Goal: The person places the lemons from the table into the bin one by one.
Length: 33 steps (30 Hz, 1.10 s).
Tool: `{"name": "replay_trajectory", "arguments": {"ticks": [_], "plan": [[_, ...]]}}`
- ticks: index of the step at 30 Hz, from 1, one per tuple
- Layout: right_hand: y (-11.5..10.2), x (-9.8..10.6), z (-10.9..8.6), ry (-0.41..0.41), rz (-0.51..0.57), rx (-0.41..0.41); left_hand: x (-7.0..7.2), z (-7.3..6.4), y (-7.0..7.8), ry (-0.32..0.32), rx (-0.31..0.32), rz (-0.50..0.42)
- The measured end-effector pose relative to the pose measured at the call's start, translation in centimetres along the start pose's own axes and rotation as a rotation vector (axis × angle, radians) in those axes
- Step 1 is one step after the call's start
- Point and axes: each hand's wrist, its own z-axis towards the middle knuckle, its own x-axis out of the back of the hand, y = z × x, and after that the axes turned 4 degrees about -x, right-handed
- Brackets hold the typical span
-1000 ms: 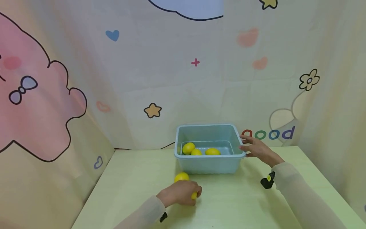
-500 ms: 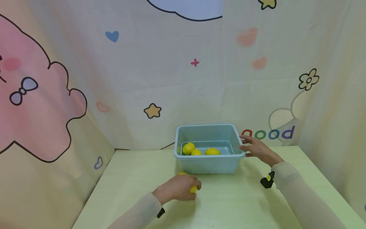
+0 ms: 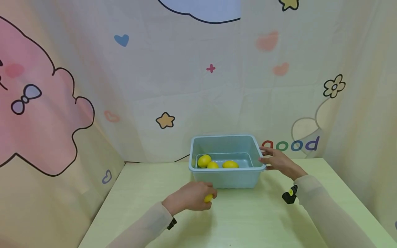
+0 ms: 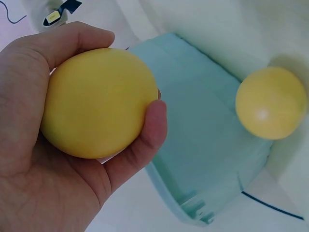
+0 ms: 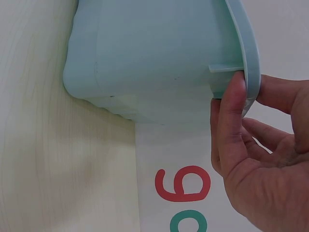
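My left hand (image 3: 193,196) grips a yellow lemon (image 4: 99,104), thumb and fingers curled round it, in front of the bin. A second lemon (image 4: 271,103) lies on the table close by the bin's front wall; in the head view my left hand hides it. The light-blue plastic bin (image 3: 227,179) stands upright at the back of the table. Inside it are three lemons: one at the left (image 3: 204,161), one beside it (image 3: 212,165) and one nearer the middle (image 3: 230,164). My right hand (image 5: 270,159) pinches the bin's right rim (image 5: 251,58) between thumb and fingers.
The pale wooden table (image 3: 149,193) runs back to a printed cloth (image 3: 186,86) hanging close behind the bin. More cloth hangs along the left and right sides. Each wrist carries a small black device (image 3: 289,195) at the sleeve.
My left hand has lifted with its lemon, moving forward and slightly left toward the bin, and now covers the lemon on the table. The right hand and the bin stay put.
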Motion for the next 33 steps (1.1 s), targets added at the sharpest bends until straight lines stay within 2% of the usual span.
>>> {"name": "replay_trajectory", "arguments": {"ticks": [6,12,24,29,33], "plan": [[0.1,0.0,0.0,-0.003,-0.004,0.002,1.3,0.0,-0.1,0.006,0.013,0.005],[0.4,0.2,0.2,0.003,-0.006,-0.006,2.7,0.1,-0.1,0.026,-0.003,0.040],[0.3,0.2,0.2,0.002,-0.013,0.004,4.2,0.3,-1.4,0.044,0.020,0.035],[0.3,0.2,0.2,0.003,-0.008,-0.004,5.4,0.7,-1.7,0.062,0.029,0.011],[0.4,0.1,0.3,0.010,-0.007,-0.006,6.1,1.4,-2.0,0.087,0.014,0.031]]}}
